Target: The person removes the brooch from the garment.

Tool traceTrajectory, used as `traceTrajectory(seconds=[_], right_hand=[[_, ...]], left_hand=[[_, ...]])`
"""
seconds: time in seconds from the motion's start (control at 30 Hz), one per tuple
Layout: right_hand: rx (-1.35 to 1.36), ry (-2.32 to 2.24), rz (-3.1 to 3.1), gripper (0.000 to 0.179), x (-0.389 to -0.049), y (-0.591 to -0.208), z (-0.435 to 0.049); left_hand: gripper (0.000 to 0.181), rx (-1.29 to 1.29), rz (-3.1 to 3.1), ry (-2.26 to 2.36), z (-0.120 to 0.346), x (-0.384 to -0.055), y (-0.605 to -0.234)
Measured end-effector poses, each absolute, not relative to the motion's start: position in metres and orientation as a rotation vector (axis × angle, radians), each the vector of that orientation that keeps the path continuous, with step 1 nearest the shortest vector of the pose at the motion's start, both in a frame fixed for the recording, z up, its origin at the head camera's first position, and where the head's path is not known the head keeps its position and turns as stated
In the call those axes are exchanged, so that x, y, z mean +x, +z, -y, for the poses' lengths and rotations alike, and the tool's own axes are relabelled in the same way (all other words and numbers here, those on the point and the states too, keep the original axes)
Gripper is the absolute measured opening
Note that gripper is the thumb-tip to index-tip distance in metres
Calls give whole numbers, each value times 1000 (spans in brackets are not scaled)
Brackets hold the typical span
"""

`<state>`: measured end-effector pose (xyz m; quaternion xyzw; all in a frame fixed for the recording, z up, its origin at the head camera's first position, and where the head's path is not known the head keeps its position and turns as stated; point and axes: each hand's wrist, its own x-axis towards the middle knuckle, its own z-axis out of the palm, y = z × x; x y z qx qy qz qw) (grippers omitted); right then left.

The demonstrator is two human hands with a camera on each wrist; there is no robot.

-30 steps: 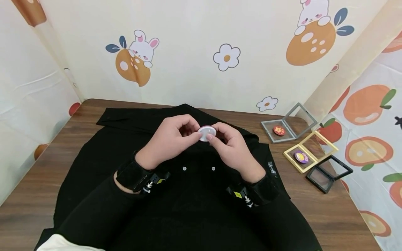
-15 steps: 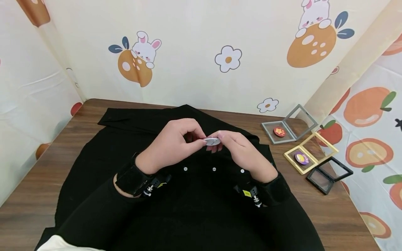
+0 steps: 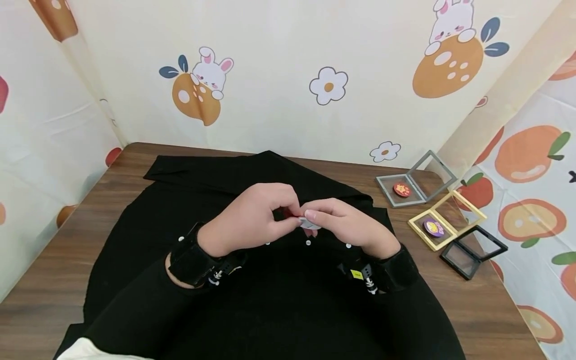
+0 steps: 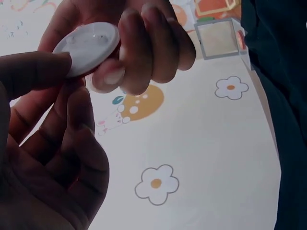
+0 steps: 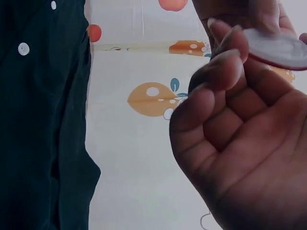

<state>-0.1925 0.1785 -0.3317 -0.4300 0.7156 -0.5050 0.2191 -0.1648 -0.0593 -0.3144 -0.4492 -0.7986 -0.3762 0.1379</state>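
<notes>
A round badge (image 4: 93,40) with a smooth white back and a reddish rim is held between both hands. In the head view my left hand (image 3: 254,215) pinches its left edge, thumb on the white back. My right hand (image 3: 351,225) grips the opposite edge with thumb and curled fingers, hiding much of the badge. The left wrist view shows small raised parts on the white back; the right wrist view shows the badge (image 5: 280,50) tilted nearly edge-on. Both hands are over a black shirt (image 3: 193,187) with small white buttons (image 3: 308,242), spread on the table.
At the right stand three hinged display cases with raised lids. The grey case (image 3: 407,204) holds a red badge (image 3: 402,189), the yellow case (image 3: 421,236) a purple badge (image 3: 434,228). A black case (image 3: 454,268) is nearest. A patterned cloth (image 3: 270,100) hangs behind the wooden table (image 3: 486,310).
The badge has turned from facing up to nearly edge-on and moved slightly right and nearer. My right hand has shifted its hold, its fingers now covering more of it.
</notes>
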Motion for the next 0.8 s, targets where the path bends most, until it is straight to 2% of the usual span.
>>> traceTrajectory(seconds=[0.4, 0.7, 0.8], right_hand=[[-1249, -1187, -1942, 25, -199, -325, -187], [-1122, -837, -2040, 23, -210, -312, -192], [-1123, -757, -2116, 26, -212, -315, -198]], left_hand=[[15, -1400, 2307, -1088, 54, -164, -320], [12, -1334, 2438, -906, 50, -171, -334], [17, -1273, 2511, -845, 52, -178, -339]])
